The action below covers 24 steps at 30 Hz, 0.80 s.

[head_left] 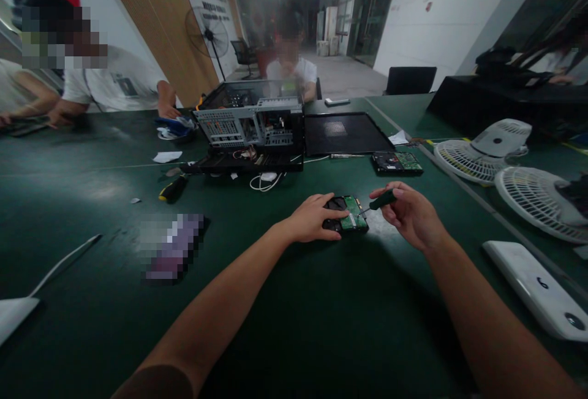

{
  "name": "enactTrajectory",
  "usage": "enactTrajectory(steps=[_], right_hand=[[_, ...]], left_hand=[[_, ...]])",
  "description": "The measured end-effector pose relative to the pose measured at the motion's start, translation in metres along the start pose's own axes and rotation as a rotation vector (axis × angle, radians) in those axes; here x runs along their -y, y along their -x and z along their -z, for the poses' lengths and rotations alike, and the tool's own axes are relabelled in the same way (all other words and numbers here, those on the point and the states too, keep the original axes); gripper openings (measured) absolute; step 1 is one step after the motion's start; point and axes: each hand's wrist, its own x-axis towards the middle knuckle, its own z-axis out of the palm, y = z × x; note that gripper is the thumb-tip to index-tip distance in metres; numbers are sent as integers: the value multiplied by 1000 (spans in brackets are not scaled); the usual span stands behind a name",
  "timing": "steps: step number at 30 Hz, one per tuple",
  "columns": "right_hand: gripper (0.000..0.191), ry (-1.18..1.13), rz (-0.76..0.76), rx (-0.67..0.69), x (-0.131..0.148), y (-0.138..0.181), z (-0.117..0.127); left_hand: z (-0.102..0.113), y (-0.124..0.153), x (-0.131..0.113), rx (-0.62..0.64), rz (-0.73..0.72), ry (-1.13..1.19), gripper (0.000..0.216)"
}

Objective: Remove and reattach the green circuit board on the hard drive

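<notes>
A hard drive (353, 217) lies on the green table with its green circuit board facing up. My left hand (315, 217) grips it from the left, the thumb at its near edge and the fingers over its top and far edge. In my right hand (411, 214) is a small dark-green screwdriver (382, 200), held between thumb and fingers. Its thin shaft slants down to the left, and the tip is at the circuit board; whether it sits in a screw is too small to tell. A second hard drive (397, 163) rests farther back on the right.
Behind the drives stands an opened computer case (248, 126), with a black side panel (346, 133) beside it. A yellow-black screwdriver (173, 189) and a blurred phone (177, 246) lie left. White fans (468, 157) and a white power bank-like block (535, 288) are right. Other people sit around the table.
</notes>
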Motion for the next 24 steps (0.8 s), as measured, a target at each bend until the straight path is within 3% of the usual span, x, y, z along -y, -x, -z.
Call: enactTrajectory(steps=[11,24], right_hand=[[21,27,-11,99,2,1,6],[22,-13,-68,124,1,2,3]], left_hand=[[0,-1,0,6,5,-7,68],[-1,-2,0,10,-4,-11,68]])
